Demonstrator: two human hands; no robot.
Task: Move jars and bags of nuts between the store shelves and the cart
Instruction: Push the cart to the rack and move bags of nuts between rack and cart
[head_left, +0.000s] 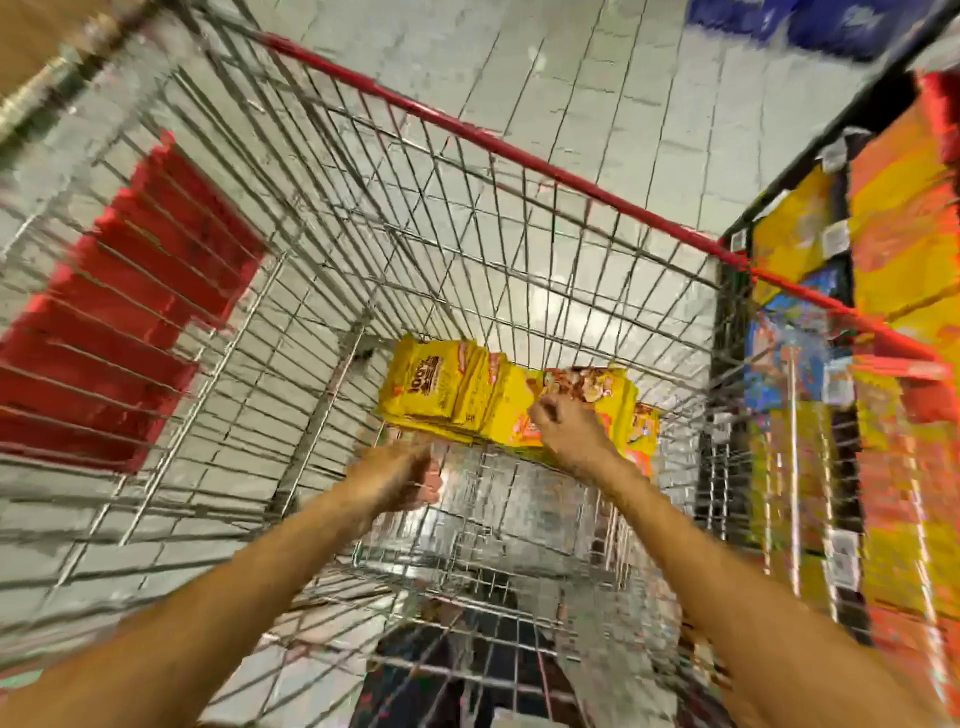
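Reaching deep into the silver wire shopping cart with the red rim (498, 140), the right hand (563, 423) rests on the stack of flat yellow nut bags (467, 395) at the cart's bottom; blur hides whether its fingers pinch a bag. Just left of that contact, the left hand (402, 475) hangs loosely curled, holding nothing. Judging by the task, a clean lift wants the left hand steadying the bags beside the contact while the right takes one.
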